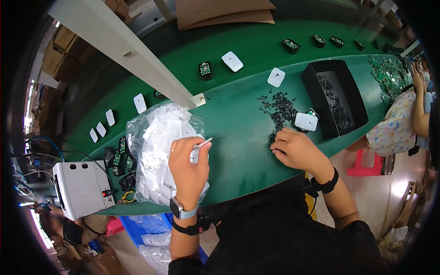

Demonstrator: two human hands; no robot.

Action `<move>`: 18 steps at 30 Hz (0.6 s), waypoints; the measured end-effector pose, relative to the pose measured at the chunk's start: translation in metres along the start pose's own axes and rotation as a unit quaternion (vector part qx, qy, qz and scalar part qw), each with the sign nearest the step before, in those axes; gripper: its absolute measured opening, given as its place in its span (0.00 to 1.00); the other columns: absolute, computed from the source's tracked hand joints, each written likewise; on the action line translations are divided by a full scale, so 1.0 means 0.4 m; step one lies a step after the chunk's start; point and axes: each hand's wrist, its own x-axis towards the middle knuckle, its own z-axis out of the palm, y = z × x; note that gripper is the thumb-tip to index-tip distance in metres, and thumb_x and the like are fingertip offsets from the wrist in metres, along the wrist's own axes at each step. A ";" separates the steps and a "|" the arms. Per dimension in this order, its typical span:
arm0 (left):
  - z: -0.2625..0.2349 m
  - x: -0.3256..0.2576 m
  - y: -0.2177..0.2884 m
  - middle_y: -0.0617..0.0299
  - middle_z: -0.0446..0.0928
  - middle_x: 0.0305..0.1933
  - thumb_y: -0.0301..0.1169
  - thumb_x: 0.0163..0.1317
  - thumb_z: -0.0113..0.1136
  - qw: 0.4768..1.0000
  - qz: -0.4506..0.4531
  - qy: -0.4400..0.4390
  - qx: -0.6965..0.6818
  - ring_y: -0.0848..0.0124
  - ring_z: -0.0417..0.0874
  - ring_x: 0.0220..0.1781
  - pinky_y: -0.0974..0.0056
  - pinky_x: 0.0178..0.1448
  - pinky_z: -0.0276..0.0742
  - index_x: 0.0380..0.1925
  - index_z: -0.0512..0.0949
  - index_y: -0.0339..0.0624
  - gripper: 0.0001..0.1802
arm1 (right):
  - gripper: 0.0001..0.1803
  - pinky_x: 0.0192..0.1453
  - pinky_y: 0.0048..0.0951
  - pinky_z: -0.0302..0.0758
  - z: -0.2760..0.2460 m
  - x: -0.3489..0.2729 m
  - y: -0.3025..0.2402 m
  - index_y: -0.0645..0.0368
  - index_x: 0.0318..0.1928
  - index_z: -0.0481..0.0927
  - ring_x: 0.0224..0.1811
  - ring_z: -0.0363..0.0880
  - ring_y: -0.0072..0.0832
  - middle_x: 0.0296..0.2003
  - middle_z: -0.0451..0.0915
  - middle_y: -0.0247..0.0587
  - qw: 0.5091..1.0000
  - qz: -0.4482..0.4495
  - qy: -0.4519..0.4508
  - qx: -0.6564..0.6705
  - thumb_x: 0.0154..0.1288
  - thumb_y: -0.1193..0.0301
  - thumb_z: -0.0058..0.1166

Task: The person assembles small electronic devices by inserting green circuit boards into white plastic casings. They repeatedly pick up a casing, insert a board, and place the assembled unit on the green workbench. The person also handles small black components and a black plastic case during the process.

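Note:
My left hand (185, 167) is closed on a white plastic cover (195, 155), held on edge between thumb and fingers above the bag side of the bench. Beneath and beside it lies a clear bag (158, 142) full of similar white covers. My right hand (300, 151) has its fingertips pinched together at the near end of a pile of small black parts (279, 109); whatever is in the pinch is hidden. Just beyond that hand rests a white cover (305, 122) with a bit of green circuit board showing behind it. Another white cover (276, 77) lies past the pile.
A black open box (337, 98) holding more black parts stands right of the pile. Green boards (389, 75) are heaped farther right, near another person. A white metal post (133, 50) rises behind the bag. Black housings (205, 70) and covers line the belt. A white machine (82, 188) sits left.

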 end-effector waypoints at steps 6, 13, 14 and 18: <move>-0.001 -0.089 0.033 0.55 0.86 0.37 0.22 0.70 0.63 0.853 -0.286 -0.011 -0.437 0.69 0.88 0.36 0.66 0.33 0.85 0.43 0.76 0.36 0.06 | 0.04 0.40 0.38 0.78 0.023 -0.002 -0.003 0.60 0.32 0.83 0.37 0.79 0.38 0.31 0.78 0.38 0.999 -0.014 -0.030 -0.028 0.55 0.76 0.66; 0.002 -0.143 0.121 0.49 0.87 0.43 0.20 0.72 0.59 0.776 -0.344 -0.032 -0.528 0.62 0.91 0.41 0.60 0.39 0.92 0.50 0.74 0.33 0.09 | 0.08 0.39 0.35 0.78 -0.046 0.029 -0.140 0.58 0.34 0.82 0.34 0.79 0.36 0.32 0.80 0.37 0.974 -0.016 0.072 0.215 0.56 0.78 0.68; 0.001 -0.145 0.133 0.47 0.87 0.44 0.18 0.71 0.58 0.775 -0.337 -0.046 -0.532 0.60 0.91 0.43 0.57 0.44 0.94 0.49 0.73 0.32 0.09 | 0.09 0.37 0.34 0.78 -0.047 0.035 -0.156 0.58 0.36 0.82 0.33 0.80 0.35 0.32 0.81 0.36 0.970 -0.037 0.091 0.224 0.56 0.78 0.69; -0.001 -0.156 0.181 0.44 0.86 0.44 0.18 0.71 0.57 0.791 -0.315 -0.040 -0.523 0.60 0.91 0.44 0.56 0.47 0.94 0.46 0.71 0.32 0.08 | 0.09 0.34 0.32 0.77 -0.012 0.045 -0.202 0.60 0.35 0.81 0.33 0.80 0.35 0.31 0.81 0.37 0.968 -0.049 0.144 0.197 0.55 0.79 0.69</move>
